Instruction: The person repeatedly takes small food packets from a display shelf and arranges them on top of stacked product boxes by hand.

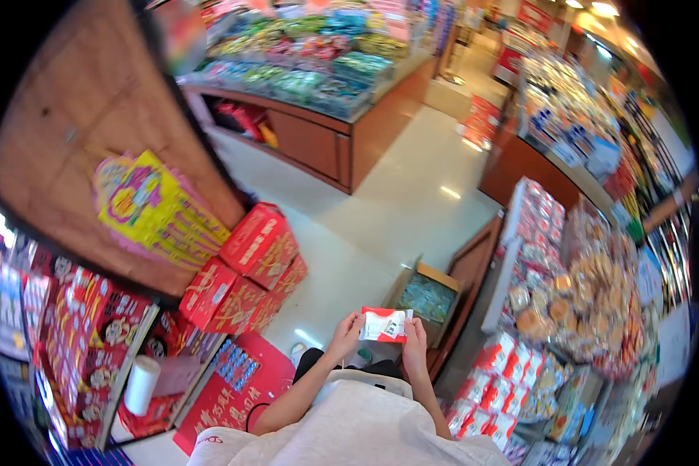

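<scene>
A small red and white snack packet (385, 325) is held out flat in front of my body, its printed side up. My left hand (347, 335) pinches its left edge. On the opposite edge, my right hand (414, 339) grips it with the thumb on top. Below and to the right, rows of similar red and white packets (505, 373) lie on the display counter. Just beyond my hands, an open cardboard box (427, 299) with greenish wrapped goods stands on the floor.
Stacked red gift boxes (248, 264) stand at left by a wooden panel with a yellow sign (151, 206). A shelf of red packages (93, 342) is at lower left, with a white roll (141, 384). Bagged pastries (590, 287) fill the right counter. A candy counter (311, 147) stands ahead.
</scene>
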